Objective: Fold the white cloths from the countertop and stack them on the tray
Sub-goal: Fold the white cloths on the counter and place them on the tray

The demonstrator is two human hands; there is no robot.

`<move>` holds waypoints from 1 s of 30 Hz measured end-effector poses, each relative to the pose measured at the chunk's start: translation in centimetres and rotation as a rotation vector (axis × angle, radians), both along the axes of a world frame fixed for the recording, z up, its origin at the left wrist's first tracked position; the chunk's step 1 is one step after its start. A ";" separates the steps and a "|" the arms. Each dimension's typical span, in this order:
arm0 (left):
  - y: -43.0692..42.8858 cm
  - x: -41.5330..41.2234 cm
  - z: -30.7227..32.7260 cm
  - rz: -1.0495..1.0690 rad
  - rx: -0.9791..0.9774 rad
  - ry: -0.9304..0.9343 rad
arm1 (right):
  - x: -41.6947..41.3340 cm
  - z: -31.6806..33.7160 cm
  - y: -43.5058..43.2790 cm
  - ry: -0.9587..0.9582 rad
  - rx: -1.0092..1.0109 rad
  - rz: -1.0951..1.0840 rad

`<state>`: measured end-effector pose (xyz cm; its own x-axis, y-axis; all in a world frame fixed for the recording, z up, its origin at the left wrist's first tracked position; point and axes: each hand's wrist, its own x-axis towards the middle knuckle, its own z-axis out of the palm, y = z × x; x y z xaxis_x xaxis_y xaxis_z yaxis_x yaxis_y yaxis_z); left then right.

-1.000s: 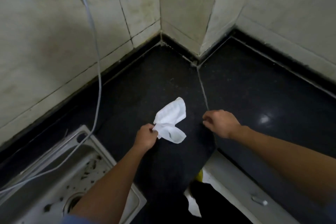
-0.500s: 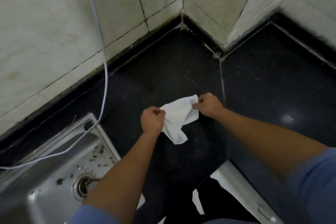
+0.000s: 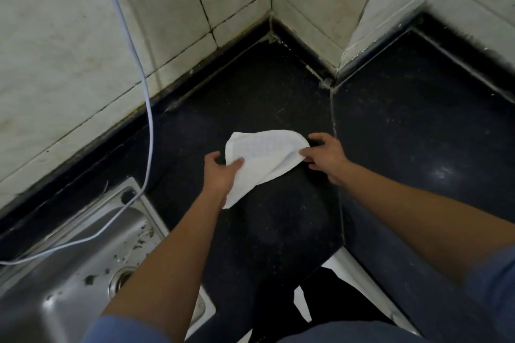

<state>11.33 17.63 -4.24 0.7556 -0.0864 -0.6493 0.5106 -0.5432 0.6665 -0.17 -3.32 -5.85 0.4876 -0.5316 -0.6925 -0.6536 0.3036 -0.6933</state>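
Note:
A white cloth (image 3: 266, 153) is stretched out between both hands just above the black countertop (image 3: 278, 225), its lower corner hanging down toward me. My left hand (image 3: 221, 172) grips the cloth's left edge with the thumb on top. At the right edge, my right hand (image 3: 324, 154) pinches the cloth between thumb and fingers. No tray is in view.
A steel sink (image 3: 72, 267) with debris and a drain lies at the lower left. A white cable (image 3: 145, 108) hangs down the tiled wall (image 3: 69, 44) into the sink. The counter meets tiled walls in a corner behind the cloth and continues to the right (image 3: 418, 147).
The crumpled cloth, first held only by my left hand, was caught by my right hand and has been spread wider between both hands. The camera tilted down.

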 end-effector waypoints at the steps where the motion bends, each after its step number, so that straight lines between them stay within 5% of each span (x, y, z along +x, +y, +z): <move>1: 0.2 -0.9 -0.3 -0.090 0.057 -0.044 | -0.2 -0.2 0.0 0.015 0.022 -0.022; 4: 1.2 -2.8 -0.8 -0.195 0.184 -0.128 | -0.6 -0.2 0.2 0.013 0.062 -0.031; 8: 2.8 -3.9 -0.6 -0.151 0.118 -0.105 | 0.2 -0.7 1.5 -0.042 -0.049 0.117; 13: 5.1 -4.8 0.5 -0.257 0.055 0.087 | 1.5 -0.7 1.7 -0.050 -0.285 0.082; 18: 5.6 -1.2 0.4 -0.021 0.119 -0.194 | -1.5 0.1 1.7 0.028 -0.274 0.180; 24: 3.4 1.1 0.1 -0.390 0.199 -0.335 | -6.0 0.7 4.3 0.068 -0.099 0.225; 27: 3.2 -1.7 1.1 -0.384 0.346 -0.614 | -7.3 0.6 3.6 0.205 -0.354 0.399; 30: 3.5 -5.8 0.9 -0.457 0.287 -0.717 | -6.5 0.9 1.8 0.239 -0.622 0.426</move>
<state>5.54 21.16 -3.32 0.9197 -0.3849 -0.0773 -0.2829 -0.7862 0.5494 -6.63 -1.50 -4.95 0.6119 -0.6568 -0.4406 -0.7789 -0.4038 -0.4798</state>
